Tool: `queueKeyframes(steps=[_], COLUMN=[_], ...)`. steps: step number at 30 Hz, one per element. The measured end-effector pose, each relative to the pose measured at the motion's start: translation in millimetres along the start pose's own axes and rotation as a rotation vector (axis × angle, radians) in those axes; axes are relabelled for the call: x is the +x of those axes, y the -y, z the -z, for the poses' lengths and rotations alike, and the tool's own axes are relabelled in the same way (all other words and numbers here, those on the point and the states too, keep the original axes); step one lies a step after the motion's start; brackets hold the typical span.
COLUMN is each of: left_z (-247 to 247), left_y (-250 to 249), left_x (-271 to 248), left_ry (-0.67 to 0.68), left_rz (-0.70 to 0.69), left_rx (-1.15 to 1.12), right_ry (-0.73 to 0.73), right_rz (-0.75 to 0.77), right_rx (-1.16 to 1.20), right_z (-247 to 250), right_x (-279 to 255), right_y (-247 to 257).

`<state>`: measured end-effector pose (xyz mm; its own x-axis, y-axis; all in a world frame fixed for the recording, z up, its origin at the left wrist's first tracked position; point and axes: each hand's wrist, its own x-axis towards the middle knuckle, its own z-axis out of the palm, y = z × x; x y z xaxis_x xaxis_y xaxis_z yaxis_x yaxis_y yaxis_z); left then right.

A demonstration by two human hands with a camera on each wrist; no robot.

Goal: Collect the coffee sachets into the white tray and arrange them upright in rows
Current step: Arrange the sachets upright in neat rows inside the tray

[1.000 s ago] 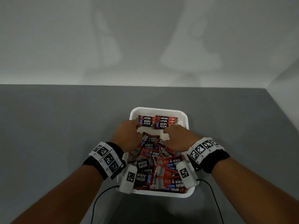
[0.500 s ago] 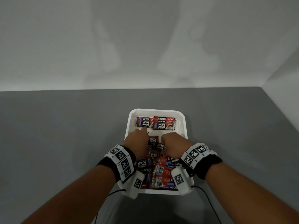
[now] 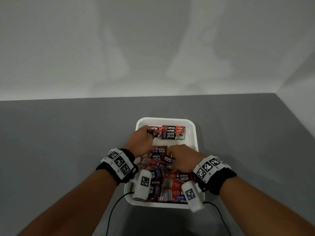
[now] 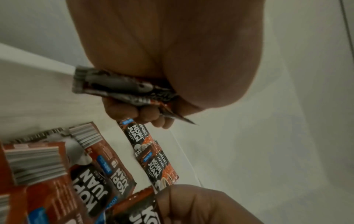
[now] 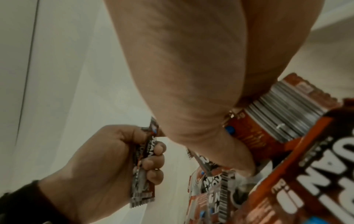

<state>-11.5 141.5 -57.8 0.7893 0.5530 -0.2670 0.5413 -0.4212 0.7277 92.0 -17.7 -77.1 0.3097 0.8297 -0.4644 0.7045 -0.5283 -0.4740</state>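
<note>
The white tray [image 3: 195, 133] sits on the grey table. A short row of red-and-black coffee sachets [image 3: 172, 133] stands upright at its far end, also seen from the left wrist [image 4: 151, 153]. My left hand [image 3: 144, 137] is at the far left of the tray, beside that row, and grips a sachet [image 4: 122, 86] edge-on between thumb and curled fingers [image 4: 145, 115]. My right hand [image 3: 179, 157] is on the loose pile [image 3: 170, 184] in the near half and pinches one sachet [image 3: 167, 159] at its top. The right wrist view shows the left hand's sachet [image 5: 143, 166].
Grey tabletop [image 3: 68, 142] lies on both sides of the tray, with a pale wall [image 3: 153, 48] behind and another to the right. Two thin black cables [image 3: 112, 210] trail from the wrist cameras over the near table edge.
My left hand has lifted a sachet out of the pile and carried it to the far left end of the tray beside the upright row. The right hand stays on the pile.
</note>
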Motion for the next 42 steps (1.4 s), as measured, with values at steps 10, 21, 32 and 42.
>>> queueKeyframes(steps=[10,21,32,42], left_z=[-35.1,-16.7,-12.0,-11.9], left_y=[6.1,-7.3,17.0,16.2], left_x=[31.8,21.5,-22.8,-34.4], left_ry=[0.281,0.201,0.128,0.087], left_rz=[-0.106,-0.075,0.081,0.109], left_rx=[0.692,0.406,-0.085,-0.142], right_ry=[-0.023,-0.087,-0.022,-0.228], right_rz=[0.010,0.031,-0.023,0.016], right_rx=[0.053,0.038,0.030,0.239], right_z=[4.0,-6.1,0.8,12.8], right_x=[-7.1,-7.1,-8.0,-12.0], right_y=[1.0,-2.7,1.3,0.1])
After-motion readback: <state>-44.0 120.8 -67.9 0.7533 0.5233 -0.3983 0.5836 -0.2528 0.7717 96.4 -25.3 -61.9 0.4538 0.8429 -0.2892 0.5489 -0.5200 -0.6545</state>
